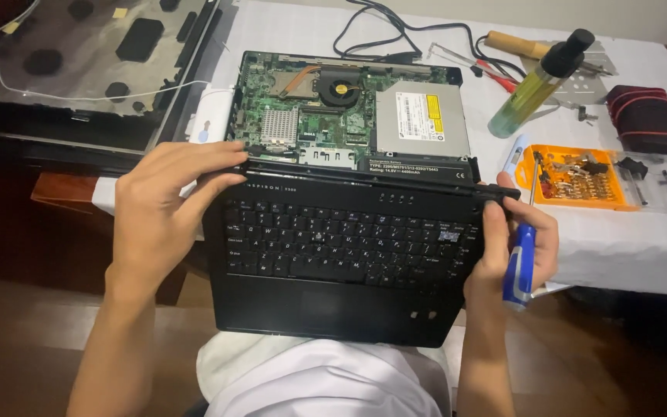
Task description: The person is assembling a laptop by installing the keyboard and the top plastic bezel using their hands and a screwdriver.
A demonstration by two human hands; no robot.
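I am gripping the black keyboard panel (349, 255) at 6 o'clock of the open laptop base (349, 108), long axis 9-to-3, left hand (167, 205) pinching its corner, right hand (515, 239) also clasping a blue screwdriver (520, 266).

Bg: yellow-green spray bottle (538, 81) w/ black cap, lying tilted on white tablecloth (627, 247). Orange bit tray (577, 177) just below it. Dark pouch (648, 120) w/ red trim far side. Black cables (395, 31) up top. Detached screen panel (79, 58) opposite side.
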